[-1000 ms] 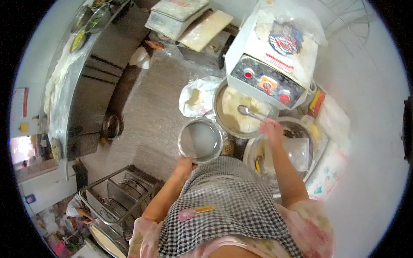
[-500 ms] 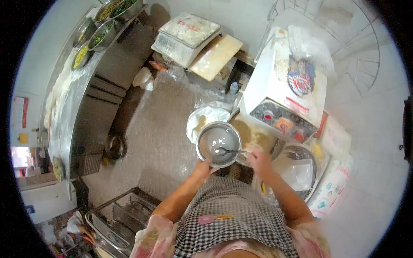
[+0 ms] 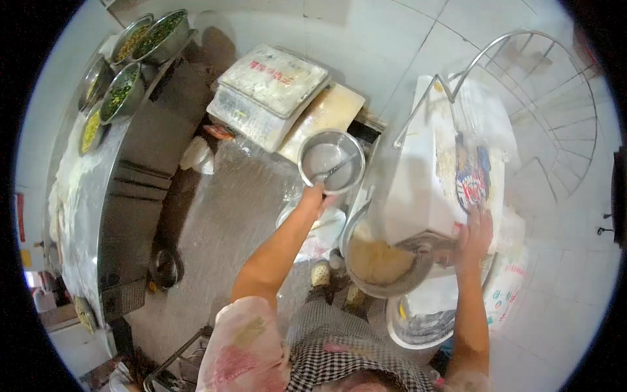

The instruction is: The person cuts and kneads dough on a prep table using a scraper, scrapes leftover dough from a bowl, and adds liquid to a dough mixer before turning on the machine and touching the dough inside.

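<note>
My left hand (image 3: pixel 318 198) grips the near rim of a steel bowl (image 3: pixel 357 171) and holds it up, close to the wooden board. The bowl has whitish liquid in it, and a spoon (image 3: pixel 336 168) leans inside. My right hand (image 3: pixel 475 236) lies on the front of the white machine (image 3: pixel 424 183), its fingers spread near the round logo; it holds nothing that I can see. Below the machine's head is a large mixing bowl (image 3: pixel 366 284) with pale flour or dough in it.
A white scale (image 3: pixel 271 91) stands beside a wooden board (image 3: pixel 326 117) at the back. Steel bowls of chopped greens (image 3: pixel 124 91) sit on the floury counter (image 3: pixel 75 215) at left. A wire guard (image 3: pixel 522 36) rises at right. A white plastic bag (image 3: pixel 320 238) lies by the mixing bowl.
My left hand has carried the steel bowl forward, toward the scale. My right hand has let go of the spoon, now resting in the bowl, and moved right onto the machine.
</note>
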The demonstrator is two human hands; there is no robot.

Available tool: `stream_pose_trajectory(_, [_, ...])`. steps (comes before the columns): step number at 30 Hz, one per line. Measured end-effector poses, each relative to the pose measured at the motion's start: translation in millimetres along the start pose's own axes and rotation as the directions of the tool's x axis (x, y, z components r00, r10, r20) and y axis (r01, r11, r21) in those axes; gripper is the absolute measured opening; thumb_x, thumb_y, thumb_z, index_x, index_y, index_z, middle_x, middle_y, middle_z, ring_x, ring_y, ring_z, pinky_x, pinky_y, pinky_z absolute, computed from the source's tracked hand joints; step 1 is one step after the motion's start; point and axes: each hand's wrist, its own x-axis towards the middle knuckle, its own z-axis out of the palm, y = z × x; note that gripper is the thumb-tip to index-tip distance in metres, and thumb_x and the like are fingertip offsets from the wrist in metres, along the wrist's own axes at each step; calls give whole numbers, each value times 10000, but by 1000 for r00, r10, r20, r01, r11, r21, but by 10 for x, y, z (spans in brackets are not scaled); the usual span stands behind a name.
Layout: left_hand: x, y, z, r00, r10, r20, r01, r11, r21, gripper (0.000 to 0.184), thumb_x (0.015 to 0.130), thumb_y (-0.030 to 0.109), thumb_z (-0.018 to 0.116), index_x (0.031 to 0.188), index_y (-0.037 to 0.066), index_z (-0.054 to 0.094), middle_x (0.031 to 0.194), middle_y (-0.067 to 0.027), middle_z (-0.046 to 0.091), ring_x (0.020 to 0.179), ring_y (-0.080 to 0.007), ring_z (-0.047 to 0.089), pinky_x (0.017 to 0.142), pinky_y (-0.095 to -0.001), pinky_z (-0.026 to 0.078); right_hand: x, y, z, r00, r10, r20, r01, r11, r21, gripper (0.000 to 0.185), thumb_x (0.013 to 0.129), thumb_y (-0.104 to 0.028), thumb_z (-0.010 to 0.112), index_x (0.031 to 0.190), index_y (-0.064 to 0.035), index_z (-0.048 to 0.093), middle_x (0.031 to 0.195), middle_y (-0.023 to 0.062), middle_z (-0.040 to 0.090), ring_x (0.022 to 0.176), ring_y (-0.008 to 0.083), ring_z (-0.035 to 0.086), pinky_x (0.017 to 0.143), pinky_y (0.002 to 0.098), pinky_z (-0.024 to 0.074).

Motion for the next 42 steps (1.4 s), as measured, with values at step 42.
stream_pose_trajectory(42, [-3032, -968, 392, 912, -183, 368, 329, 861, -388, 582, 868, 529, 352, 1202, 53, 383, 1091, -198, 490, 1014, -302, 492, 849, -414, 413, -2085, 1583, -1037, 342, 754, 561, -466, -383, 798, 531, 876, -367, 458, 1280, -29, 390, 1215, 146, 469, 1113, 248, 449, 987, 410, 287])
